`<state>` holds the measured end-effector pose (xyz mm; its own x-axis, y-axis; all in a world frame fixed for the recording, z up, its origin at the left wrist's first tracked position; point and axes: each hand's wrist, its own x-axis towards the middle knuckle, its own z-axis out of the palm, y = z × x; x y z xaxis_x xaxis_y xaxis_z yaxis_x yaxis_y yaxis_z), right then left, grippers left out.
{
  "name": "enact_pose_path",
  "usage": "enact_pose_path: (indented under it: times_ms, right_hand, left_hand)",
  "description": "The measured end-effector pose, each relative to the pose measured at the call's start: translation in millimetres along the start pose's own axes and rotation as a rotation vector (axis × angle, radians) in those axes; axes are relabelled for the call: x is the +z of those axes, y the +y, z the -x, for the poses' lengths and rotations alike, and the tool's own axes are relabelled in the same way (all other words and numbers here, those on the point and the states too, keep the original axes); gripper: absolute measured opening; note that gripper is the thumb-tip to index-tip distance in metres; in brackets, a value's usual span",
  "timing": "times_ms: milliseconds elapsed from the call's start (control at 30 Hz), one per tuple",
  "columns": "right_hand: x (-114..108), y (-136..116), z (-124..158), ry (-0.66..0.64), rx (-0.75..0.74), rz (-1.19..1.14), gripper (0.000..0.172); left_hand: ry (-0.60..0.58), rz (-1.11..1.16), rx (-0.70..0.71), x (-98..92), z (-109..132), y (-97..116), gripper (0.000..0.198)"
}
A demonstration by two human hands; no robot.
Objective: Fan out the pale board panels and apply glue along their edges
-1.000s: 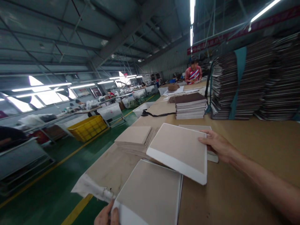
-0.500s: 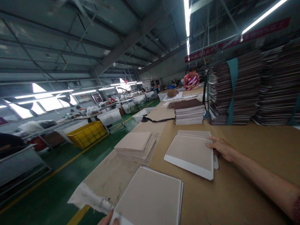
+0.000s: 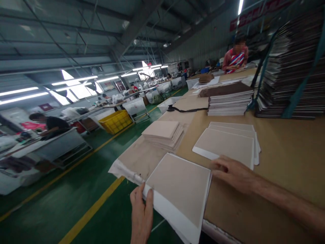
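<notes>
Panels (image 3: 180, 193) were laid at the worktop's (image 3: 286, 145) near edge, close to its left corner, with their broad white strip jutting past it. Their near-left corner was pinched between thumb and fingers by the left hand (image 3: 141, 206); the right hand (image 3: 233, 174) was curled at their far-right corner, though whether anything was grasped there could not be told. By their look, the panels were judged light and fairly stiff, with smooth faces that could slip over one another and thin corners that could be bent; a hold on two opposite edges seemed best. Similar sheets (image 3: 225, 140) were fanned just beyond the right hand, where they could be knocked. Boards (image 3: 161, 129) were piled along the worktop's left edge. Farther back, a dark stack (image 3: 230, 100) was set beside a black strap (image 3: 189, 110), and tall stacks (image 3: 281, 74) were bound towards the right. A person (image 3: 236, 59) was seen at the far end.
</notes>
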<state>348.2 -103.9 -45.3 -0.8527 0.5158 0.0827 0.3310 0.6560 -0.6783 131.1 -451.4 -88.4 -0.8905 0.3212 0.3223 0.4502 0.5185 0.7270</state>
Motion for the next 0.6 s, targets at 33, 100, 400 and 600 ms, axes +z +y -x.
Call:
enact_pose_path:
  times_ms: [33, 100, 400, 600]
  right_hand:
    - [12.6, -9.7, 4.7, -0.05, -0.032, -0.026, 0.022]
    - [30.9, -22.1, 9.7, -0.098, -0.052, -0.062, 0.026]
    - [39.0, -31.3, 7.2, -0.089, 0.171, -0.338, 0.034]
    - [53.4, -68.1, 18.5, -0.15, 0.226, -0.768, 0.045]
  left_hand:
    - [0.009, 0.0, 0.0, 2.0, 1.6, 1.2, 0.066]
    - [0.021, 0.005, 0.0, 5.4, 4.3, 1.1, 0.065]
    - [0.008, 0.028, -0.015, 10.4, 3.9, -5.9, 0.066]
    - [-0.008, 0.009, 0.007, 10.0, 0.1, -19.8, 0.064]
